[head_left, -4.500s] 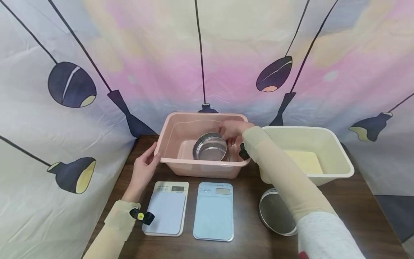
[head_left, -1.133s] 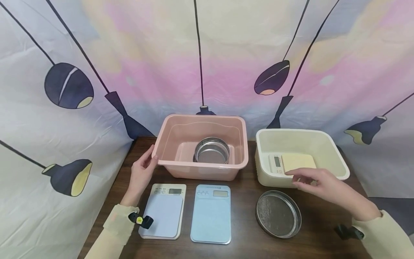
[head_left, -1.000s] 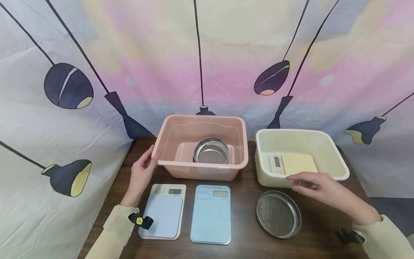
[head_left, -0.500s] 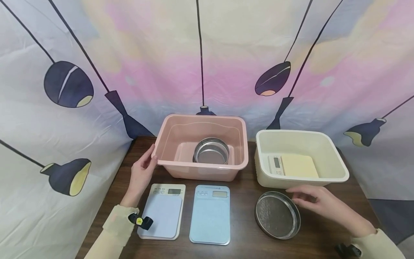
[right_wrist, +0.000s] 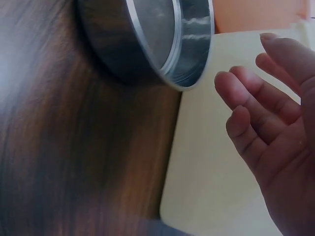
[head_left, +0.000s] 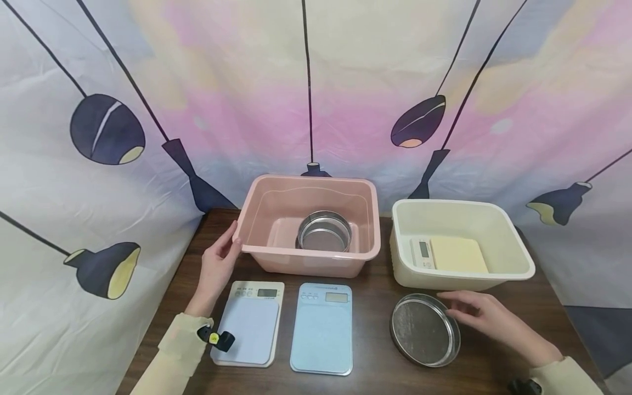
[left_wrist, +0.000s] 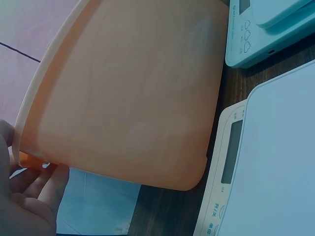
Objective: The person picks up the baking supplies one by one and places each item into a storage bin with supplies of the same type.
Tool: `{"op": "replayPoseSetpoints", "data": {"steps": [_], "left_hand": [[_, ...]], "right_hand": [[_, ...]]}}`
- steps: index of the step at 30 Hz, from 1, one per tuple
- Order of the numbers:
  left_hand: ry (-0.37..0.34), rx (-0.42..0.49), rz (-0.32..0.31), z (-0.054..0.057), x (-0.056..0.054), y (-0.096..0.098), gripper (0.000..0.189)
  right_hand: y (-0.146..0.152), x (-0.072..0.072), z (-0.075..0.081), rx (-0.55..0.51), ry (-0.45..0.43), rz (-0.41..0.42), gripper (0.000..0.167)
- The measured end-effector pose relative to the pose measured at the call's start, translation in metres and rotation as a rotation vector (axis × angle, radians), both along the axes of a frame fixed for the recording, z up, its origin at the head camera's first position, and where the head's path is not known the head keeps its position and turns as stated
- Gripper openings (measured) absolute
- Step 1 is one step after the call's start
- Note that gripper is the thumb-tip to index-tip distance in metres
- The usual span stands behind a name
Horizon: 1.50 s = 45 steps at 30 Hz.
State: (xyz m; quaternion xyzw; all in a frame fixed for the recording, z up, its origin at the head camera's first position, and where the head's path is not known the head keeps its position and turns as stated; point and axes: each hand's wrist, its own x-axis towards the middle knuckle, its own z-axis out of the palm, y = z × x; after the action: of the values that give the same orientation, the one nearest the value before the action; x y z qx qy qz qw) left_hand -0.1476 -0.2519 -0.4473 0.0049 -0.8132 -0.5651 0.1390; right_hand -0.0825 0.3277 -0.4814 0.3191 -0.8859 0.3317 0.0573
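My left hand [head_left: 217, 269] holds the rim of the pink plastic basin [head_left: 301, 262] at its left front corner, thumb and fingers on either side of the rim. Inside that basin sit round metal sieves [head_left: 323, 233], one ring within another. On the table at front right lies another round metal sieve [head_left: 425, 331] with a fine mesh. Beside its right edge hovers my right hand [head_left: 486, 317], fingers loosely bent and holding nothing. A gap shows between these fingertips and the sieve [right_wrist: 147, 39] in the right wrist view.
A cream basin [head_left: 461, 281] at the right contains a small kitchen scale [head_left: 458, 254] with a yellow platform. In front of the pink basin lie a cream-framed scale [head_left: 249, 329] and a light blue scale [head_left: 322, 332]. A printed curtain [head_left: 345, 82] hangs behind the brown table [head_left: 377, 362].
My right hand has left the pink basin, passed the cream basin's front edge and come down beside the table sieve. My left hand stays on the rim.
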Motion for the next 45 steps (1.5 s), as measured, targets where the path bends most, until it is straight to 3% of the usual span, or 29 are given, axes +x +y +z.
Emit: {"op": "replayPoseSetpoints", "data": {"steps": [7,22,30,45], "left_hand": [[0.004,-0.029,0.006,0.001,0.0,0.002,0.048],[-0.006,-0.022,0.013,-0.001,0.001,0.0,0.049],[0.023,-0.022,0.029,-0.003,0.0,0.001,0.048],[0.01,-0.026,0.036,-0.002,0.0,0.001,0.047]], "right_hand": [[0.007,0.0,-0.015,0.008,0.005,-0.002,0.047],[0.017,-0.001,-0.036,0.048,-0.107,-0.013,0.05],[0.02,0.003,-0.042,0.046,-0.247,-0.025,0.046],[0.019,0.002,-0.046,0.019,-0.27,0.007,0.049]]}}
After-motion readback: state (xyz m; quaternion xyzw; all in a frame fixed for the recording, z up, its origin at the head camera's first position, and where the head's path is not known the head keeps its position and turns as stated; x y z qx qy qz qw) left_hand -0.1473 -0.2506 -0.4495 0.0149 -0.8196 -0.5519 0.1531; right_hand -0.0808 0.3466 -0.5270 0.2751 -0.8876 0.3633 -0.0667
